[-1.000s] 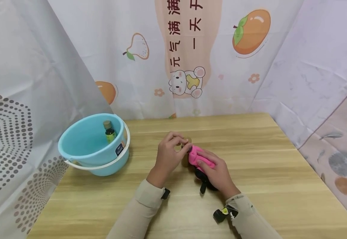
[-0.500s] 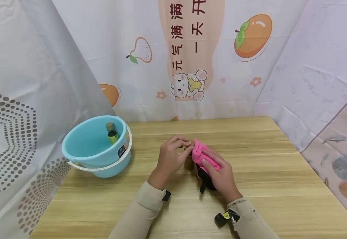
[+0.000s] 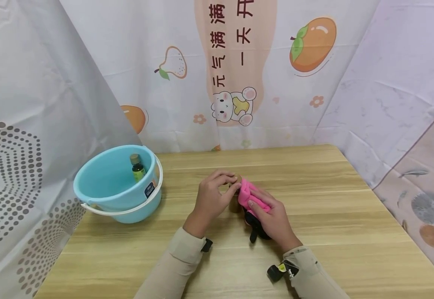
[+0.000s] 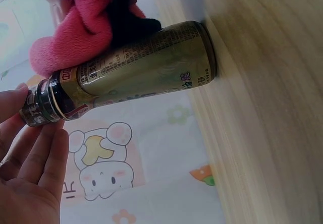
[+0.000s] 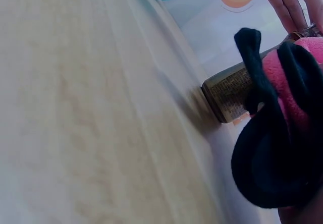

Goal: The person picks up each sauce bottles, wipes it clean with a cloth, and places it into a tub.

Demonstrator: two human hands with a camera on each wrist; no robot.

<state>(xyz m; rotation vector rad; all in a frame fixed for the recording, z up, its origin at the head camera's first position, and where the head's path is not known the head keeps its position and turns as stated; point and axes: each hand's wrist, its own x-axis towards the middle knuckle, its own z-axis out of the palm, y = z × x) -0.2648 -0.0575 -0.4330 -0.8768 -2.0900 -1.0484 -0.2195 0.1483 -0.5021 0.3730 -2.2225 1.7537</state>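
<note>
A bottle [image 4: 146, 65] with a dark gold printed label and a narrow capped neck stands on the table, upright in the head view. My left hand [image 3: 210, 198] pinches its cap [image 4: 34, 107] between thumb and fingers, the other fingers stretched out below it in the left wrist view. Bunched in my right hand [image 3: 274, 218] is a pink and black plush cloth [image 3: 252, 194], gripped against the side of the bottle. A black flap and a strap of the cloth [image 5: 270, 158] hang down in the right wrist view. Most of my right hand is hidden there.
On the left of the wooden table [image 3: 336, 232] stands a light blue bucket [image 3: 116, 207] with a white handle [image 3: 123, 211]. Inside it is a small dark bottle [image 3: 138, 169] with a green label. A printed curtain [image 3: 187, 99] hangs behind the table.
My left fingers have shifted slightly on the cap. The pink cloth has risen a little along the bottle and been rearranged. Bucket and dark bottle keep their places; the head view shifts slightly.
</note>
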